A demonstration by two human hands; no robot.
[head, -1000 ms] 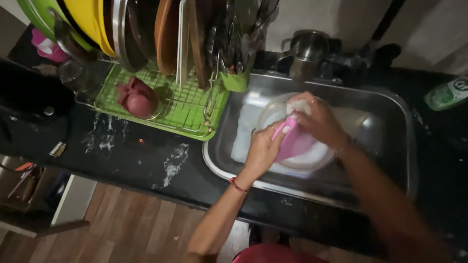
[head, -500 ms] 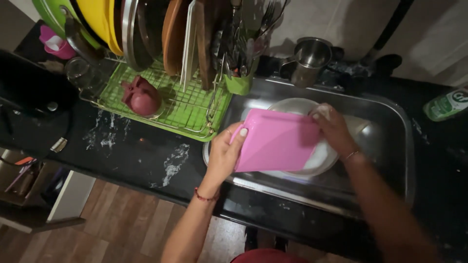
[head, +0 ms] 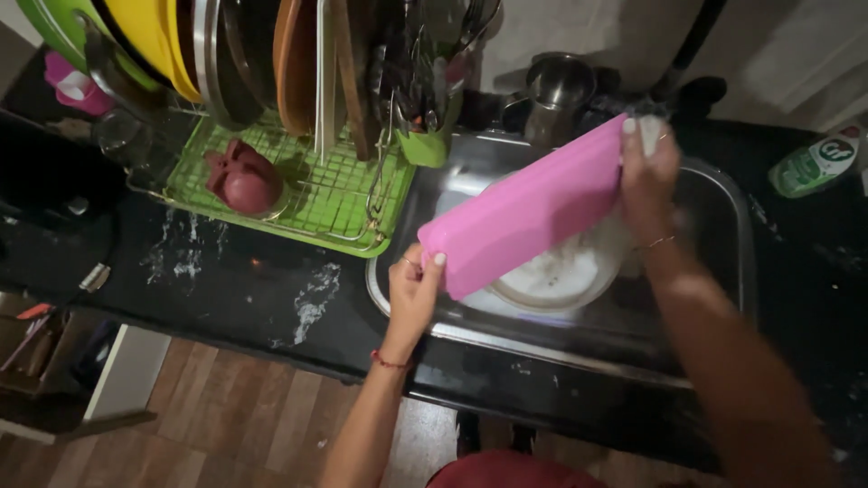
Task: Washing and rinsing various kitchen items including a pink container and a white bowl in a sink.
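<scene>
Held thing: you have a pink rectangular cutting board (head: 529, 206) lifted over the steel sink (head: 723, 235), clear of the basin floor.

Left hand: your left hand (head: 414, 294) is clenched on the board's near-left short end, thumb on top and fingers underneath.

Right hand: your right hand (head: 647, 172) is closed on the far-right end of the board, with a pale scrubbing pad (head: 649, 132) pressed against that edge under the fingers.

Long axis: the board runs from near-left to far-right, rising toward the far side, so the end at your right hand sits higher in view.

Which way it points: the low end points at the near-left corner of the sink; the high end points toward the steel pot (head: 559, 83) at the far rim.

Nearness: both hands are already on it, one at each end; neither has to reach.

Underneath: a white plate (head: 565, 271) lies in the sink, partly covered by the board.

Left of the sink: a green dish rack (head: 316, 203) stands on the dark bench (head: 226, 289), holding a maroon mould-like piece (head: 242, 179), upright plates and a cutlery cup (head: 425, 145).

Far right: a green detergent bottle (head: 818, 161) lies on the bench.
</scene>
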